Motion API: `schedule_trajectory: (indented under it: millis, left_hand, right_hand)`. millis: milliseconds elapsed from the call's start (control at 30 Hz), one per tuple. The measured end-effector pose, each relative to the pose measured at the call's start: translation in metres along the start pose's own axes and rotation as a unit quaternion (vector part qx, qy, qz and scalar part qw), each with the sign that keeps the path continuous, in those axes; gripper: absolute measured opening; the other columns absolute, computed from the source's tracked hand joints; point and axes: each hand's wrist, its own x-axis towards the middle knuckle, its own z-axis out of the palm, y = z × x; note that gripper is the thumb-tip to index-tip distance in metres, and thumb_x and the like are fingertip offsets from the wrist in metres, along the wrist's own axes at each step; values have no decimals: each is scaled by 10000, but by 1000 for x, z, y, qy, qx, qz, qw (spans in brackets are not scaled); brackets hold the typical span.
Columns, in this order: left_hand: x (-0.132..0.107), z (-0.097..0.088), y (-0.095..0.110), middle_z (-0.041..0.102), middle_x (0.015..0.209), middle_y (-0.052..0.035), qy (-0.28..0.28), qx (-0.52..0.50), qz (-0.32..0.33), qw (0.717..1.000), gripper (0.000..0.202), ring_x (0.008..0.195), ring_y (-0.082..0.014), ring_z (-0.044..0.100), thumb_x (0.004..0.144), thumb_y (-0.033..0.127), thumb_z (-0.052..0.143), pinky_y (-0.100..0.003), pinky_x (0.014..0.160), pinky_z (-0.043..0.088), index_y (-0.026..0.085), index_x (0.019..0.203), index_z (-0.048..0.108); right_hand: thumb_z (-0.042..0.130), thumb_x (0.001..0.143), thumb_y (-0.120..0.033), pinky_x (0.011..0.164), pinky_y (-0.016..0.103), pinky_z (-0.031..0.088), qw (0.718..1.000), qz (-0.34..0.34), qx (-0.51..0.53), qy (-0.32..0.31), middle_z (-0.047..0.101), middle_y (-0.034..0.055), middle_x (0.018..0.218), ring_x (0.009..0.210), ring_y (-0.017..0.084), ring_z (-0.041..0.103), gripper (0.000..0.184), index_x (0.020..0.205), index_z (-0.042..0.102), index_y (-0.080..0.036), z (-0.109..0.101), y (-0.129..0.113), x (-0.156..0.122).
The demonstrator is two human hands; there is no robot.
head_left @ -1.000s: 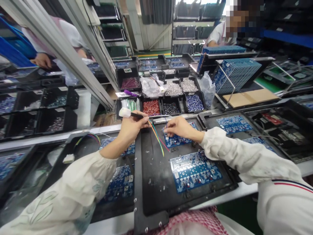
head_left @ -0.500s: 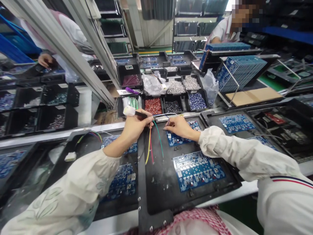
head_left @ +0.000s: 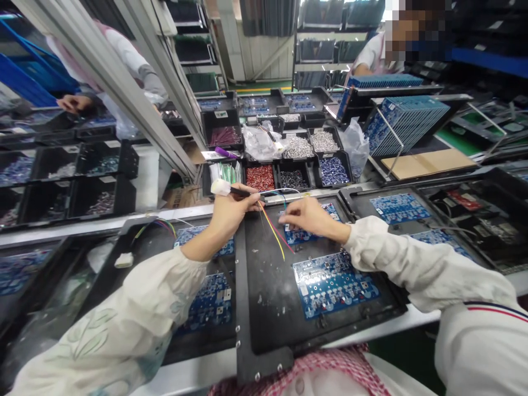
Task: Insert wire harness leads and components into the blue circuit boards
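Note:
My left hand [head_left: 233, 212] is closed on a wire harness, gripping its black sleeve, with the white connector [head_left: 220, 187] sticking out on the left. From the fingertips, a yellow wire [head_left: 273, 234] and a red wire hang down over the black tray [head_left: 268, 324]. A white wire and darker blue-green wires arch toward my right hand [head_left: 307, 217]. That hand is pinched at the ends of the dark wires, above the rear blue circuit board [head_left: 295, 235], which it partly covers. A second circuit board [head_left: 335, 283] lies flat nearer to me on the same tray.
Another wire harness with a white connector [head_left: 124, 260] lies on the left tray beside circuit boards. Component bins [head_left: 259, 179] stand behind the trays. A rack of upright boards [head_left: 406, 124] is at the back right. Two people work across the bench.
The green wire, hanging loose before, now runs with the blue one to my right hand. The yellow and red wires have swung right. My right hand has shifted slightly right.

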Motion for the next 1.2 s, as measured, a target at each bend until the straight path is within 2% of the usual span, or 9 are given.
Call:
schedule_trajectory:
  millis: [100, 200, 367, 800, 1000, 1067, 1133, 1167, 1200]
  left_hand:
    - [-1, 0, 0, 635, 588, 1, -5, 8, -4, 1000, 231, 556, -160, 652, 580, 221, 746, -280, 543, 570, 138, 700, 567]
    - [-2, 0, -1, 636, 567, 3, -11, 14, 1, 1000, 219, 530, -153, 646, 589, 218, 738, -261, 515, 563, 137, 705, 572]
    - [-2, 0, 0, 627, 559, 16, -7, 24, 13, 1000, 190, 485, -130, 624, 589, 203, 733, -237, 477, 548, 143, 678, 576]
    - [-3, 0, 1, 608, 511, 24, -10, 40, 18, 999, 164, 434, -113, 583, 599, 178, 720, -233, 458, 524, 147, 661, 572]
    - [-2, 1, 0, 611, 533, 23, 0, 33, 11, 999, 170, 450, -113, 591, 592, 172, 724, -242, 475, 539, 147, 660, 570]
    - [-2, 2, 0, 613, 535, 20, 2, 28, 13, 1000, 174, 456, -113, 594, 590, 177, 727, -240, 477, 541, 147, 658, 570]
    - [-2, 2, 0, 620, 541, 16, 2, 25, 17, 1000, 178, 461, -112, 596, 588, 184, 729, -236, 479, 542, 145, 662, 572]
    - [-2, 2, 0, 623, 543, 13, 2, 23, 17, 1000, 181, 466, -112, 598, 586, 188, 730, -236, 484, 544, 142, 664, 573]
    - [-2, 2, 1, 625, 545, 11, 3, 21, 16, 1000, 185, 471, -113, 601, 584, 191, 732, -238, 490, 548, 140, 667, 575]
  right_hand:
    - [679, 739, -258, 551, 212, 372, 991, -29, -47, 119, 642, -1, 595, 540, 90, 534, 129, 671, 687, -149, 4, 9, 13]
    - [698, 722, -251, 553, 210, 354, 982, -55, -94, 153, 624, -9, 582, 538, 85, 507, 135, 634, 675, -150, 9, 19, 19]
    - [695, 725, -238, 539, 203, 338, 979, -67, -96, 165, 600, -23, 556, 514, 76, 480, 127, 636, 670, -152, 14, 26, 19]
    - [687, 735, -234, 535, 205, 320, 980, -55, -103, 163, 577, -25, 541, 512, 74, 459, 131, 643, 665, -144, 18, 23, 20]
    - [703, 715, -305, 527, 222, 340, 992, -19, -104, 72, 623, 5, 588, 530, 86, 492, 181, 673, 678, -131, -6, 10, 7]
    - [663, 744, -349, 495, 224, 348, 998, 4, -51, -39, 615, 3, 557, 491, 81, 486, 233, 668, 679, -130, -16, 1, -3]
    - [647, 750, -364, 465, 218, 369, 982, 26, 43, -180, 604, -9, 514, 442, 74, 483, 242, 668, 678, -138, -19, -4, -9]
    - [656, 738, -367, 461, 217, 390, 973, 37, 91, -208, 605, -11, 504, 432, 76, 496, 237, 668, 676, -141, -17, -4, -9]
    - [672, 719, -366, 470, 220, 418, 972, 45, 132, -189, 615, -7, 510, 439, 83, 522, 227, 673, 674, -144, -14, -3, -8]
